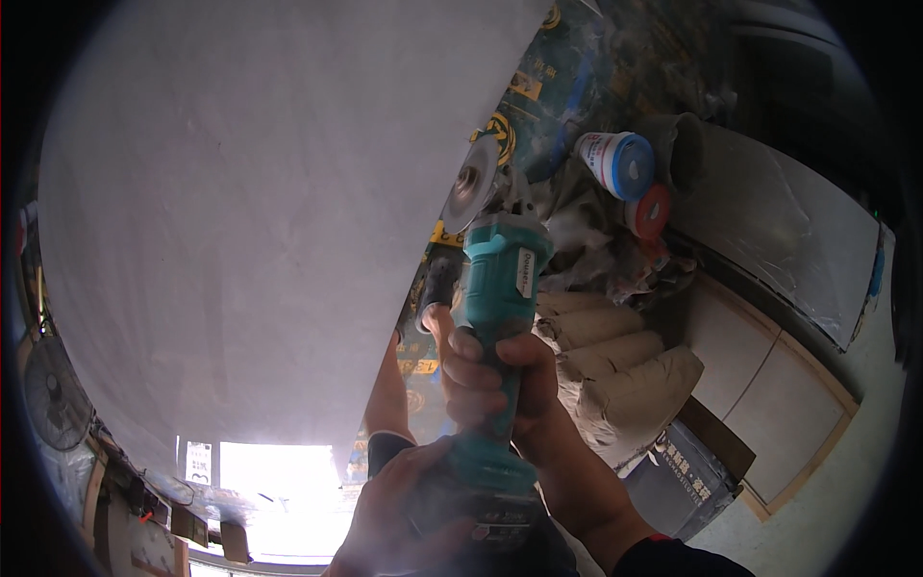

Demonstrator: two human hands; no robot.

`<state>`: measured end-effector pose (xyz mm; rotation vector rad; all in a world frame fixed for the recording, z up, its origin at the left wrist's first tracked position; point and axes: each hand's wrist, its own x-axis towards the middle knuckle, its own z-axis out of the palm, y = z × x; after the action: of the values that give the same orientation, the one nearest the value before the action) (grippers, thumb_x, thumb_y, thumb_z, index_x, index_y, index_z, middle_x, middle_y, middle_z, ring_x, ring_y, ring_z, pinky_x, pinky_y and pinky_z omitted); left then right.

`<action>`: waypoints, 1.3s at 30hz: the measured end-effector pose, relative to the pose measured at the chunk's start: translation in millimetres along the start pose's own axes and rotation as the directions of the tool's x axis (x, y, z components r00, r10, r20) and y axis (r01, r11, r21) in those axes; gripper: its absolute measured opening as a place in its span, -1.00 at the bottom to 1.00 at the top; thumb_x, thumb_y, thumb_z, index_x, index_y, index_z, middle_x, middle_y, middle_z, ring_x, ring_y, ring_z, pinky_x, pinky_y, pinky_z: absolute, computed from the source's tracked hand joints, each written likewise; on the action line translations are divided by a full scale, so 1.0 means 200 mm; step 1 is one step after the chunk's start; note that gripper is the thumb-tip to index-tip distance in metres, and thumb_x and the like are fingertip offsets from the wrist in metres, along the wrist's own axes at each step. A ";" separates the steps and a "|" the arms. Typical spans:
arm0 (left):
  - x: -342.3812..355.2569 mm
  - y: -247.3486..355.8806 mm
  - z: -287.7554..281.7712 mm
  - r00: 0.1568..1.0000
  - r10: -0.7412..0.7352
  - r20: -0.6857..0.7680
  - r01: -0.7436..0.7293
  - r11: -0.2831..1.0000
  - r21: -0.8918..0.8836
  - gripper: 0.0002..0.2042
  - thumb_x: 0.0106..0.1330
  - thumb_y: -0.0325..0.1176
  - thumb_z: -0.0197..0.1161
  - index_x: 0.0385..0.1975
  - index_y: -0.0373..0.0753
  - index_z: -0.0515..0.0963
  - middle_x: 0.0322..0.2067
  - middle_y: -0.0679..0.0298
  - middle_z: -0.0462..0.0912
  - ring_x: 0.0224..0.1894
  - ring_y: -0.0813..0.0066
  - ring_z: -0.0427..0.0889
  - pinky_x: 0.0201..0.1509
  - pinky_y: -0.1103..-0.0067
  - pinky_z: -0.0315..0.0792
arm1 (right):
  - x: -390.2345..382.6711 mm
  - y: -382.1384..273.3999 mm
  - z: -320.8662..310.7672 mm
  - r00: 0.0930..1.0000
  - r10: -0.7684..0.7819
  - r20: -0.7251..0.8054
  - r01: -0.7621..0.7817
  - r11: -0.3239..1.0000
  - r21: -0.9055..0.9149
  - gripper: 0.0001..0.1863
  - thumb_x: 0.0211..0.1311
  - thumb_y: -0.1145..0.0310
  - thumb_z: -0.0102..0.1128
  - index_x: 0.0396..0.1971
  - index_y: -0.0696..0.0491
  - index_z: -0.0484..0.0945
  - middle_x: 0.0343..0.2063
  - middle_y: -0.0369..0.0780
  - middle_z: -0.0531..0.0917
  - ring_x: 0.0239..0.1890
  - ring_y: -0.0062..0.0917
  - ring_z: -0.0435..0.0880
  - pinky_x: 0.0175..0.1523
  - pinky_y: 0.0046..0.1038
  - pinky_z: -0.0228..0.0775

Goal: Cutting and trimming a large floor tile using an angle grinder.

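Observation:
A teal angle grinder [505, 274] points away from me, its disc [471, 183] at the right edge of a large grey panel [260, 221]. My right hand [529, 380] is wrapped round its narrow grip. Lower down, my left hand [399, 500] lies round the tool's base, by the dark battery end; its fingers are partly blurred. Beyond them, a thinner forearm [386, 394] with a dark cuff runs along the panel edge. Near it, fingers touch a black cylinder [442, 279] beside the grinder; whose they are is unclear.
To the right are full brown sacks [630, 385], a blue-lidded tub [630, 165], a red-lidded tub [651, 212] and a dark box [678, 481]. Wood-framed boards [760, 375] lie beyond. A fan [56, 394] stands at far left. Haze hangs near the disc.

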<state>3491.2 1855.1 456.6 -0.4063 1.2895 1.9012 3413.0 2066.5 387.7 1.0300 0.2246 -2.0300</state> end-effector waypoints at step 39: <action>-0.29 -0.09 -0.23 0.982 -0.185 0.045 0.189 0.973 -0.134 -0.22 0.03 -0.24 0.51 0.29 -0.45 0.41 -0.04 -0.03 0.67 -0.01 0.26 0.72 0.18 0.44 0.53 | -0.01 0.38 -0.03 0.995 0.016 -0.103 0.006 0.978 0.210 -0.72 0.10 0.23 0.28 -0.26 0.08 0.52 -0.54 -0.32 0.43 -0.57 -0.55 0.44 -0.25 -0.33 0.38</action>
<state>3533.9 1793.8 462.3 -0.5468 1.0630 1.8342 3473.2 2021.9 399.6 1.2679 0.0615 -2.0288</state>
